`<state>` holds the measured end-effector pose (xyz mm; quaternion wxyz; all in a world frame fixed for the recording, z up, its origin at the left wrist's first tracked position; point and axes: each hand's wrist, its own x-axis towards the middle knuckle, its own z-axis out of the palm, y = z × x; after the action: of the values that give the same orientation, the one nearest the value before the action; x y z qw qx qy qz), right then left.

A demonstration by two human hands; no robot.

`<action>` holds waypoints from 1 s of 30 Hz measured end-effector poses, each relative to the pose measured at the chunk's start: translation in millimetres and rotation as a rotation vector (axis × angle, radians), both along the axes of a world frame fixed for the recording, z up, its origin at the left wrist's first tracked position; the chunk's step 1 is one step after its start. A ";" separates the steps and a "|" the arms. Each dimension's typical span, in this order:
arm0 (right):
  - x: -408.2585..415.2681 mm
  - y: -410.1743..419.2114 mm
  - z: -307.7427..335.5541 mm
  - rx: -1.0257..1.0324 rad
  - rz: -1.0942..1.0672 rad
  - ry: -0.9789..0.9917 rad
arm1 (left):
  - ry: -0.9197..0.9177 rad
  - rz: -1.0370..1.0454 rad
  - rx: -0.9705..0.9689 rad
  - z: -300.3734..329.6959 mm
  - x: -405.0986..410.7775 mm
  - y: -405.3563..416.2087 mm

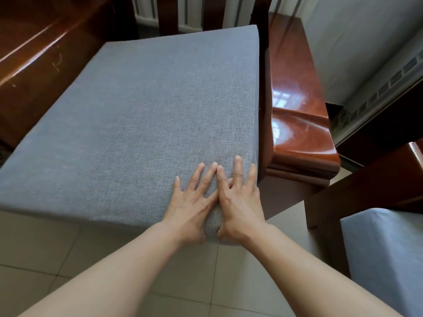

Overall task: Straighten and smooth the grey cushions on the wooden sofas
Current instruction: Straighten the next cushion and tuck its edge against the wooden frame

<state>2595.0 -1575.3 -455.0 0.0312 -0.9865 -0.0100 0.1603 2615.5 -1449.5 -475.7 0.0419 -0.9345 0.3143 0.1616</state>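
A large grey seat cushion [142, 120] lies on a dark wooden sofa chair, its fabric flat and without visible wrinkles. My left hand [194, 197] and my right hand [238, 197] lie side by side on its front right corner. Their fingers are straight and spread on the top surface. Both thumbs hang over the front edge against the cushion's side. The glossy wooden armrest [297, 110] runs along the cushion's right side, close to my right hand.
A second grey cushion [384, 255] on another wooden seat stands at the lower right. A dark wooden surface [34, 49] borders the chair on the left. A radiator [192, 10] shows behind the chair's back slats. Beige tiled floor [68, 259] lies below the cushion's front.
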 end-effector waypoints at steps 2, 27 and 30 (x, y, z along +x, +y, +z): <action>0.8 1.5 -5.7 -0.005 -0.004 0.004 | 0.004 0.006 0.017 -3.4 0.7 -3.2; -29.0 1.9 -61.1 -0.126 0.015 -0.133 | -0.012 0.166 -0.040 -59.0 1.2 39.8; -28.9 -2.1 -66.9 -0.110 0.023 -0.087 | -0.006 0.197 0.000 -68.6 2.6 53.7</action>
<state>2566.1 -1577.3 -521.9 -0.0252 -0.9926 -0.0138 0.1179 2618.1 -1395.8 -544.3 0.0267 -0.9614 0.2205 0.1621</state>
